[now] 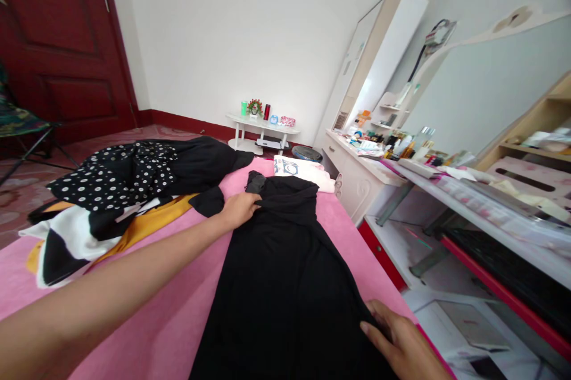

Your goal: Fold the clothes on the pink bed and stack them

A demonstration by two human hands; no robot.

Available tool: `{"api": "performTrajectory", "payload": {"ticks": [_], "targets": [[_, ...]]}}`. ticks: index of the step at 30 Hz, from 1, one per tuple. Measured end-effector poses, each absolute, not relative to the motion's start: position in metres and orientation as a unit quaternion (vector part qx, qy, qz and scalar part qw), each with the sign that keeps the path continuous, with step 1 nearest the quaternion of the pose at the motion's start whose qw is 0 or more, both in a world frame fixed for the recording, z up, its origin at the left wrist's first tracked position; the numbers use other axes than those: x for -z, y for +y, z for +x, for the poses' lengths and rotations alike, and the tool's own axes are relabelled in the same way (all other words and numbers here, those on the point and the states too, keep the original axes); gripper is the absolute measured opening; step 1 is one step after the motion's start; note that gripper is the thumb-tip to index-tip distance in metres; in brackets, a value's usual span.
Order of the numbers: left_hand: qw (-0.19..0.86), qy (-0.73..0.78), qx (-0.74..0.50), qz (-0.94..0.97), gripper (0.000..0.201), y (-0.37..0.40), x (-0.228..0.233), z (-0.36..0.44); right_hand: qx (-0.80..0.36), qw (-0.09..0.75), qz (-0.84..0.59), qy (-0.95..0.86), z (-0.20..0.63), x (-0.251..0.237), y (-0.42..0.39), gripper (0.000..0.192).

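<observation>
A long black dress [289,285] lies spread over the pink bed cover [165,314], its upper part bunched and folded over. My left hand [241,210] reaches across to its upper left side, with fingers closed on the fabric. At the lower right edge, my right hand [397,338] pinches the cloth between thumb and fingers. The dress's lower end runs out of view at the bottom. Just beyond its upper end sits a folded white and pink garment [303,172] with a printed patch.
Left on the bed is a heap with polka-dot cloth [116,172], black cloth and a yellow, white and black garment [71,243]. Along the right side stand a cluttered dressing table [357,157] and a desk [468,207]. A small white table [263,122] is by the far wall.
</observation>
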State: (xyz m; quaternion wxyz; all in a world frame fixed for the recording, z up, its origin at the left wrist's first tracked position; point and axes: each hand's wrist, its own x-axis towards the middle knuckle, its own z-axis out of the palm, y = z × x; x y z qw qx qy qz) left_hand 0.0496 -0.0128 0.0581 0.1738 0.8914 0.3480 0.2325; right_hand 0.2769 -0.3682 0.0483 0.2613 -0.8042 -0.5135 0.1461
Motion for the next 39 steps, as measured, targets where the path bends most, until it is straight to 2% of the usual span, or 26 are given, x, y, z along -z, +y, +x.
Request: {"api": "performTrajectory", "payload": {"ticks": [4,9,12,15,19,22,25,27,31,34,39], "targets": [[0.205,0.37,-0.248,0.871,0.024,0.018,-0.116,0.077,-0.232,0.345,-0.757,-0.504,0.262,-0.068,-0.358,0.028],[0.261,0.404,-0.265,0.836,0.032,0.027,-0.186,0.104,-0.285,0.375,-0.73,-0.495,0.244,-0.088,-0.349,0.03],[0.27,0.425,-0.268,0.821,0.032,0.023,-0.21,0.103,-0.3,0.383,-0.72,-0.496,0.23,-0.094,-0.345,0.029],[0.219,0.452,-0.259,0.825,0.031,0.027,-0.219,0.089,-0.342,0.396,-0.7,-0.486,0.212,-0.096,-0.34,0.026],[0.106,0.475,-0.203,0.849,0.028,0.044,-0.211,0.054,-0.37,0.409,-0.683,-0.478,0.183,-0.093,-0.334,0.032],[0.021,0.489,-0.14,0.861,0.025,0.053,-0.191,0.02,-0.456,0.376,-0.633,-0.501,0.165,-0.089,-0.329,0.034],[-0.006,0.506,-0.085,0.859,0.019,0.046,-0.166,-0.008,-0.504,0.349,-0.601,-0.513,0.164,-0.086,-0.317,0.03],[-0.012,0.493,-0.085,0.866,0.014,0.034,-0.148,-0.016,-0.459,0.364,-0.623,-0.518,0.176,-0.085,-0.301,0.026],[-0.016,0.408,-0.131,0.904,0.026,0.001,-0.117,0.001,-0.353,0.439,-0.662,-0.494,0.218,-0.08,-0.243,0.03],[0.012,0.336,-0.186,0.923,0.027,-0.013,-0.095,0.029,-0.282,0.488,-0.676,-0.475,0.249,-0.075,-0.186,0.028],[0.064,0.392,-0.26,0.88,0.033,0.0,-0.06,0.062,-0.108,0.43,-0.712,-0.544,0.277,-0.074,-0.09,0.027]]}}
